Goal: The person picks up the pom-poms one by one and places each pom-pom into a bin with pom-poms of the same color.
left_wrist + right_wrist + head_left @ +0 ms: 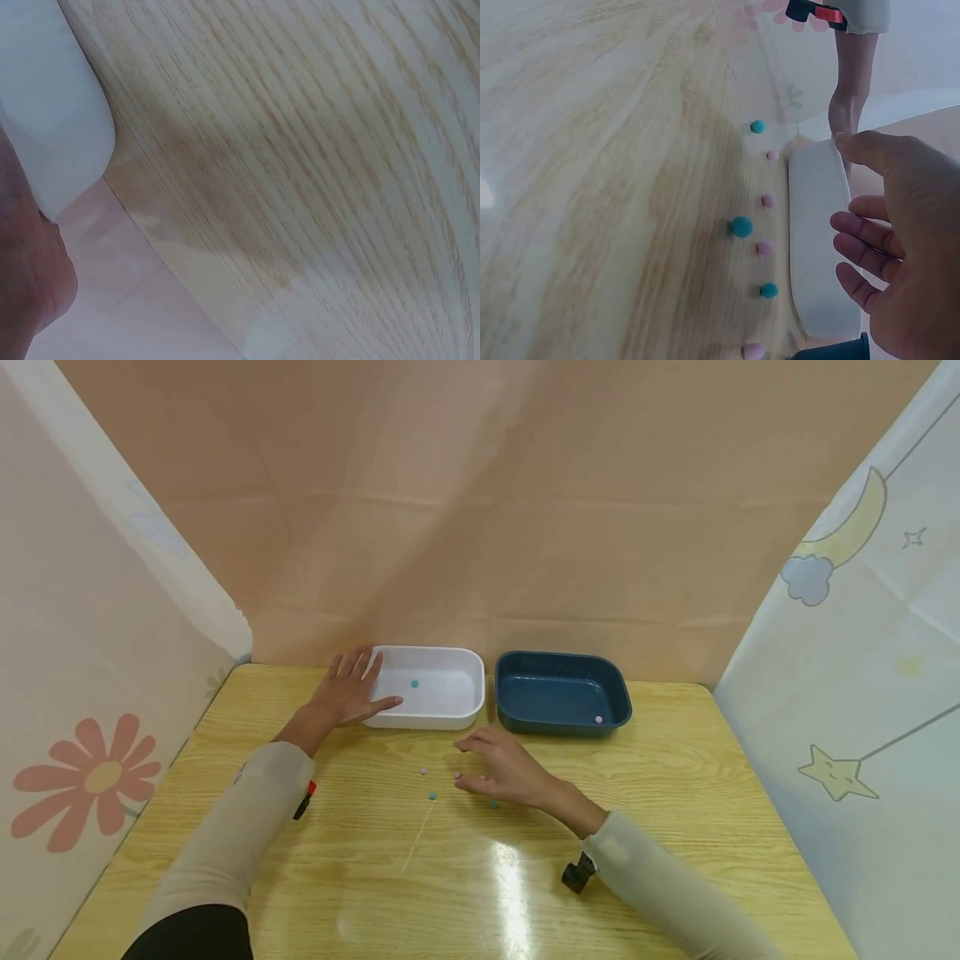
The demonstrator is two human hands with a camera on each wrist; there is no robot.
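Note:
My left hand (347,692) lies with fingers spread over the left end of a white tub (450,723), its thumb across the front rim. A small teal ball (415,683) sits inside. In the left wrist view, part of the left hand (37,262) overlaps the tub's edge (82,127). My right hand (510,770) hovers over the table in front of the tubs, thumb and fingers apart, nothing gripped. Beside its thumb tip is a pink ball (457,775); another pink ball (423,771) and two teal balls (432,796) (493,804) lie near.
A dark blue tub (558,728) stands right of the white one, with one pink ball (598,720) inside. In the right wrist view several balls, including a teal one (741,227), lie along the white tub. Behind is a peach backdrop (480,527); printed sheets flank the table (675,793).

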